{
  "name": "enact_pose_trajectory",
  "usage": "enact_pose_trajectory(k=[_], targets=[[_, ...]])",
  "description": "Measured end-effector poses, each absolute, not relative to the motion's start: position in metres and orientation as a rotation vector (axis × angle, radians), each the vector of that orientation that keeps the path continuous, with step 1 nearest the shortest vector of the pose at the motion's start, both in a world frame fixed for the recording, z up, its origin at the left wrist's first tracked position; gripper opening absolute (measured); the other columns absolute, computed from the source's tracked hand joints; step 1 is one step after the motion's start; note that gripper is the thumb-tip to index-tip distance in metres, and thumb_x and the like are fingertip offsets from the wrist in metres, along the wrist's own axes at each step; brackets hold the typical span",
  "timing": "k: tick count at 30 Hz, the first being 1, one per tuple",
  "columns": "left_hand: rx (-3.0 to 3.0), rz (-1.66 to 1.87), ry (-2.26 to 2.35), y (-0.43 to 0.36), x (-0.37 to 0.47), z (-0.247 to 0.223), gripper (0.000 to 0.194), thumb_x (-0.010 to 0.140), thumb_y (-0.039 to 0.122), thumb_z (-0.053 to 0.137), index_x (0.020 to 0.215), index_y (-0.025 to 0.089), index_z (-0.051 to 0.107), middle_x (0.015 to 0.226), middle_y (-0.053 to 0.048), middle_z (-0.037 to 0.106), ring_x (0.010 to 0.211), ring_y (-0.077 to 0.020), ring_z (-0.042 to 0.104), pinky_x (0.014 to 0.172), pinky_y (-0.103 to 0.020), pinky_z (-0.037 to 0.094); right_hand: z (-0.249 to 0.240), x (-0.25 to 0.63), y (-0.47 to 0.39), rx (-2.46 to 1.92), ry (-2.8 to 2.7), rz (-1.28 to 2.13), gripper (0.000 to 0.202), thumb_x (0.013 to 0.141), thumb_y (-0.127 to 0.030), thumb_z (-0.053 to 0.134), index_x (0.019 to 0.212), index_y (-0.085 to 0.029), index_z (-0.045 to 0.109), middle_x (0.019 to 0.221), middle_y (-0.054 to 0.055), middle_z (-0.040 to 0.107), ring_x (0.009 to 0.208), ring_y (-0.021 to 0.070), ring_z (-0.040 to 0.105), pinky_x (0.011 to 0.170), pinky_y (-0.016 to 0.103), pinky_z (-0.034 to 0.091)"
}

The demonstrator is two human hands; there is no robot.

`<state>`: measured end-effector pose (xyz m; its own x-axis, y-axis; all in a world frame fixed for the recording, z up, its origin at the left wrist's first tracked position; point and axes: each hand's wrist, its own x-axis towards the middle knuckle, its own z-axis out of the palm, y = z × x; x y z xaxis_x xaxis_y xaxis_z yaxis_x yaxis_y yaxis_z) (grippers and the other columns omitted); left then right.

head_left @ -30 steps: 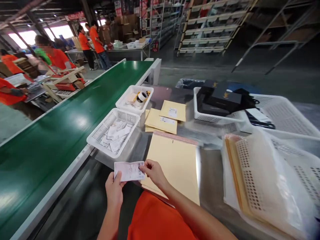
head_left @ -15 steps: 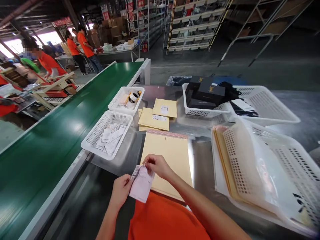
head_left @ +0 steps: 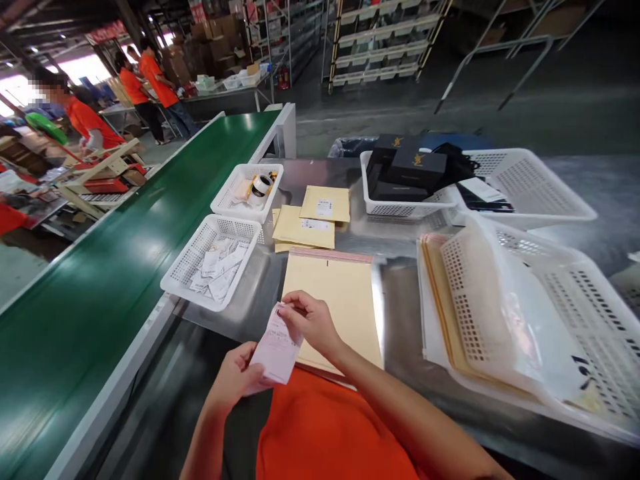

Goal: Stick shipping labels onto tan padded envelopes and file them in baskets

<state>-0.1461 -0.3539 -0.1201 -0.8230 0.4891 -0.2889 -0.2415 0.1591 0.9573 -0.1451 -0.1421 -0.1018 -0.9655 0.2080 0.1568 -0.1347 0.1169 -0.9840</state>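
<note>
A pale printed paper slip [head_left: 277, 347] is held in front of my orange clothing. My left hand [head_left: 237, 375] pinches its lower left side, thumb on top. With its fingertips, my right hand [head_left: 311, 323] grips the slip's upper edge. Under my right wrist lies a large yellow padded envelope [head_left: 345, 293], flat on the metal table, its pinkish strip at the far end. Beyond it several smaller padded envelopes [head_left: 305, 228] are stacked, with white labels on the upper ones.
Left stand a white basket [head_left: 173, 277] of paper slips and another [head_left: 220, 200] with tape rolls. Black boxes [head_left: 417, 167] fill a basket at the back. Envelopes and clear plastic lean in a large basket [head_left: 600, 320] at right. A green conveyor [head_left: 150, 227] runs along the left; co-workers stand beyond.
The slip has been turned and raised slightly, so more of its printed face shows. My left thumb now lies across its lower part. The camera view has shifted a little.
</note>
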Motion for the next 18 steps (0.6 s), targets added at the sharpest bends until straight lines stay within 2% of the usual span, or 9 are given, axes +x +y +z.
enact_pose_trajectory(k=[2,4,7,9,11,13,15,18], targets=[[0.171,1.660,1.917,-0.346,-0.143,-0.122,0.029,0.072,0.039,0.069,0.080,0.012,0.070,0.070,-0.005,0.068,0.066,-0.0193,0.060,0.061,-0.027,0.046,-0.103,-0.146,-0.137,-0.046,-2.198,1.726,0.016,0.083,-0.037,0.060,0.085,-0.021,0.064,0.073,0.001,0.069,0.064,0.0147,0.062,0.059,0.024,0.047],[0.094,1.632,2.028,-0.339,-0.143,-0.127,0.028,0.074,0.039,0.067,0.077,0.011,0.069,0.063,-0.002,0.064,0.058,-0.0158,0.056,0.054,-0.024,0.041,-0.104,-0.141,-0.132,0.096,-2.279,1.448,0.020,0.088,-0.038,0.056,0.084,-0.022,0.067,0.073,0.002,0.070,0.063,0.0144,0.062,0.060,0.024,0.047],[-0.041,1.695,2.144,-0.332,-0.149,-0.132,0.030,0.068,0.035,0.072,0.088,0.012,0.070,0.076,-0.005,0.070,0.068,-0.0182,0.061,0.060,-0.024,0.045,-0.105,-0.126,-0.133,0.422,-2.256,1.138,0.023,0.093,-0.033,0.049,0.085,-0.024,0.068,0.079,0.004,0.072,0.071,0.0147,0.064,0.066,0.025,0.048],[-0.128,1.844,2.053,-0.330,-0.154,-0.130,0.046,0.067,0.036,0.074,0.106,0.014,0.066,0.088,-0.007,0.072,0.075,-0.0198,0.064,0.066,-0.026,0.048,-0.109,-0.116,-0.139,0.646,-2.180,1.077,0.019,0.092,-0.033,0.052,0.086,-0.024,0.068,0.089,0.006,0.073,0.083,0.0164,0.066,0.075,0.028,0.049],[-0.190,1.982,1.892,-0.329,-0.157,-0.123,0.062,0.069,0.041,0.071,0.123,0.016,0.054,0.090,-0.007,0.072,0.072,-0.0195,0.065,0.065,-0.028,0.049,-0.117,-0.108,-0.147,0.780,-2.126,1.235,0.021,0.089,-0.041,0.057,0.085,-0.023,0.068,0.098,0.007,0.072,0.094,0.0192,0.064,0.084,0.033,0.048],[-0.147,2.004,1.915,-0.331,-0.159,-0.114,0.068,0.072,0.044,0.069,0.131,0.019,0.046,0.091,-0.005,0.072,0.072,-0.0192,0.065,0.064,-0.029,0.049,-0.129,-0.106,-0.154,0.577,-2.108,1.639,0.030,0.088,-0.050,0.056,0.089,-0.022,0.067,0.102,0.009,0.070,0.098,0.0208,0.062,0.087,0.037,0.047],[0.033,1.885,2.117,-0.334,-0.160,-0.106,0.052,0.076,0.043,0.065,0.121,0.019,0.056,0.093,-0.005,0.072,0.078,-0.0200,0.066,0.069,-0.028,0.049,-0.141,-0.109,-0.158,0.066,-2.012,2.095,0.038,0.082,-0.055,0.061,0.100,-0.022,0.065,0.106,0.009,0.066,0.098,0.0205,0.060,0.082,0.036,0.048],[0.369,1.606,2.316,-0.336,-0.161,-0.101,0.027,0.081,0.038,0.056,0.091,0.016,0.068,0.086,-0.005,0.072,0.080,-0.0206,0.064,0.072,-0.028,0.048,-0.154,-0.116,-0.160,-0.431,-1.721,2.708,0.058,0.063,-0.055,0.078,0.105,-0.018,0.063,0.103,0.009,0.065,0.090,0.0198,0.061,0.077,0.033,0.048]])
